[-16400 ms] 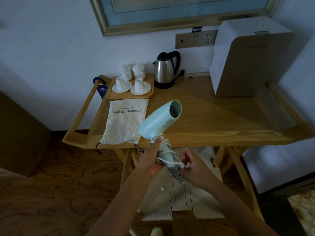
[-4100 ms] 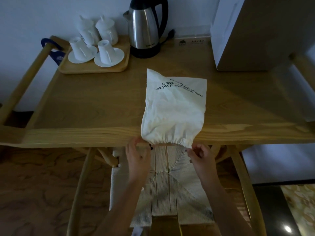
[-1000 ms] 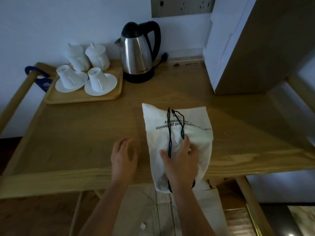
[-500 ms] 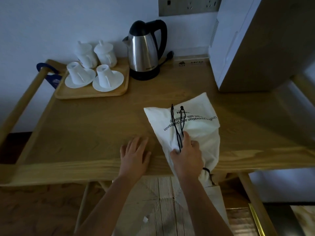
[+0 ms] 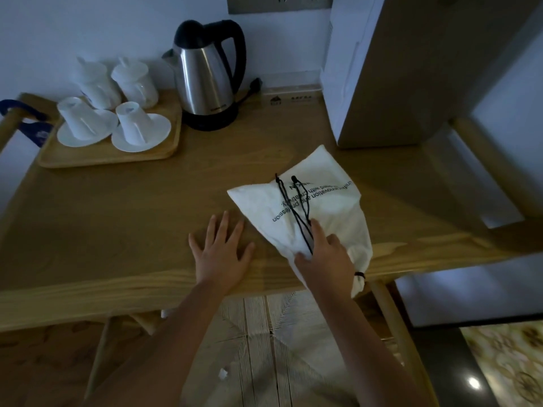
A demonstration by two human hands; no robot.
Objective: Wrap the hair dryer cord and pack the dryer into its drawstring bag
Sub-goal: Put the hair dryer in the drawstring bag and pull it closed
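The white drawstring bag (image 5: 329, 207) lies bulging on the wooden table (image 5: 117, 218), its cinched mouth hanging over the front edge. Printed text runs across it. Two black drawstring cords (image 5: 295, 207) lie along its top. The hair dryer is hidden from view. My right hand (image 5: 326, 259) rests on the bag's near half, fingers pressing the cloth and cords. My left hand (image 5: 221, 251) lies flat on the table just left of the bag, fingers spread, holding nothing.
A steel kettle (image 5: 205, 77) stands at the back. Left of it a wooden tray (image 5: 108, 152) holds several white cups and saucers. A tall white and beige box (image 5: 411, 69) fills the back right. A woven chair seat (image 5: 264, 348) sits below the table's front edge.
The bag has turned, its far end swinging right, while my right hand stays on it. My left hand has flattened on the table with fingers spread.
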